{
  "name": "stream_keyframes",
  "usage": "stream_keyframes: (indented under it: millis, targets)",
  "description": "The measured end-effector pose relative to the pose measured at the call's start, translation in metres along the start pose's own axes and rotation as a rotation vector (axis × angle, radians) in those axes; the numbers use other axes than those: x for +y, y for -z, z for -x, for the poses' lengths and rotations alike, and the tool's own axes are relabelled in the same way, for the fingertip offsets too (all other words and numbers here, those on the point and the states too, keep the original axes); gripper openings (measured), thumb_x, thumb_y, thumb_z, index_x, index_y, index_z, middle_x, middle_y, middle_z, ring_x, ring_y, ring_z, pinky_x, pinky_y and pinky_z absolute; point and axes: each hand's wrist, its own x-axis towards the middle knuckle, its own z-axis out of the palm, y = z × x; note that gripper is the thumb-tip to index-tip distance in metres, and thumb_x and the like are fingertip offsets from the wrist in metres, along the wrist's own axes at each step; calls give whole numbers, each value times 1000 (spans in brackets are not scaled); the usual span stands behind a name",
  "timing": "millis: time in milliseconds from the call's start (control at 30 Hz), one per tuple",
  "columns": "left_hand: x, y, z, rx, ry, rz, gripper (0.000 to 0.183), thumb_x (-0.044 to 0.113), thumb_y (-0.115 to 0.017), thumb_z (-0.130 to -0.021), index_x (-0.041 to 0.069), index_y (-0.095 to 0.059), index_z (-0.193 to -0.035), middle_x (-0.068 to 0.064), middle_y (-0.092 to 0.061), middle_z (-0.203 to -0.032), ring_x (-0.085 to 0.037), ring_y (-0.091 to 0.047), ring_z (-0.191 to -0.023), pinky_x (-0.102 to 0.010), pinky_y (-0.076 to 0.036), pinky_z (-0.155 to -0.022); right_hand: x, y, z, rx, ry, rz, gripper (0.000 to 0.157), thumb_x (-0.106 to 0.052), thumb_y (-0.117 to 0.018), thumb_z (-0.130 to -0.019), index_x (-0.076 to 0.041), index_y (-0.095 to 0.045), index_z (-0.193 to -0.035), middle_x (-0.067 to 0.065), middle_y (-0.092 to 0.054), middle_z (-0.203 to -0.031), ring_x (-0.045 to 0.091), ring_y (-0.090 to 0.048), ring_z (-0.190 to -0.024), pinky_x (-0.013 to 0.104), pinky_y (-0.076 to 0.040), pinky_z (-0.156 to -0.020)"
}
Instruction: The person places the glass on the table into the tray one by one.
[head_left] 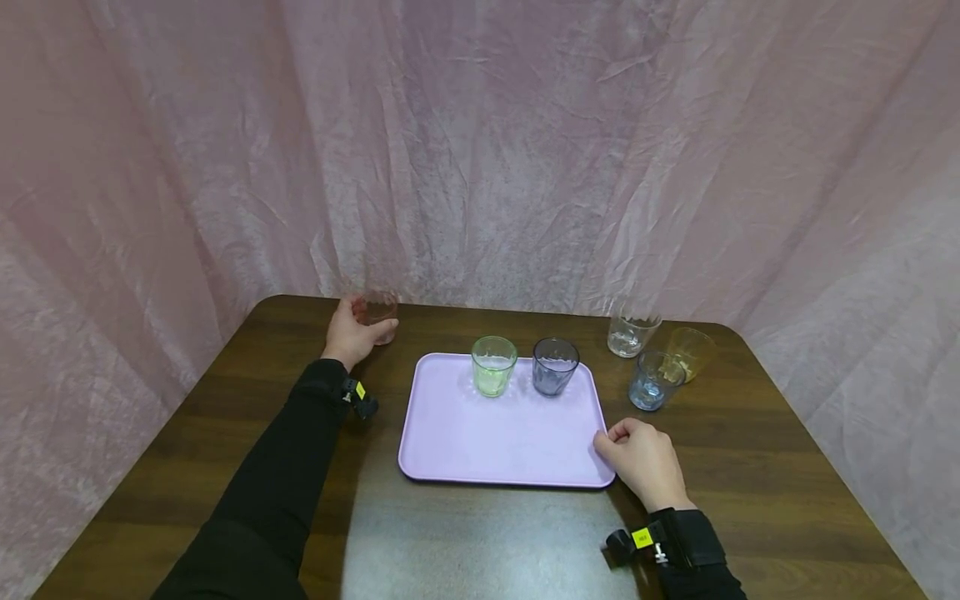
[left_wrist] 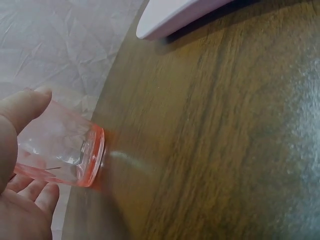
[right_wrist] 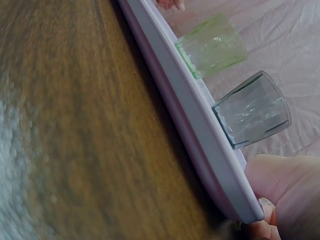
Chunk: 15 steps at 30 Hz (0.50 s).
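At the table's far left, my left hand (head_left: pixel 350 336) holds a pink-red clear glass (head_left: pixel 382 312), thumb on one side and fingers on the other. In the left wrist view this glass (left_wrist: pixel 62 147) has its thick base at the tabletop. My right hand (head_left: pixel 643 462) pinches the right rim of a lilac tray (head_left: pixel 495 442) near its front corner; the thumb (right_wrist: pixel 272 172) is at the rim, and the other fingers are partly hidden. Upright along the tray's back edge stand a green glass (head_left: pixel 492 375) and a grey glass (head_left: pixel 553 377), side by side.
Right of the tray, a clear glass (head_left: pixel 628 335), a blue glass (head_left: pixel 651 387) and a yellow glass (head_left: pixel 693 350) stand close together on the wooden table (head_left: pixel 757 467). A pink curtain (head_left: pixel 480 167) hangs behind the table's back edge.
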Motion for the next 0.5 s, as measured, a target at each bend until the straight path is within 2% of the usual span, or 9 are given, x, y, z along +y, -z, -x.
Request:
stream_keyframes:
  millis: [500]
  targets:
    - [-5,8,-2,22,-2,-31,84,24,-80,-86,-6,-30,-146,-25,-40,-139,-38,-41,-123,-50,-37,-104,0,0,0,-10,-4,-3,22,-34,-69,-83,-15,-66,-72,-1,-63,-67,20,-54,-62,33,-41,-52]
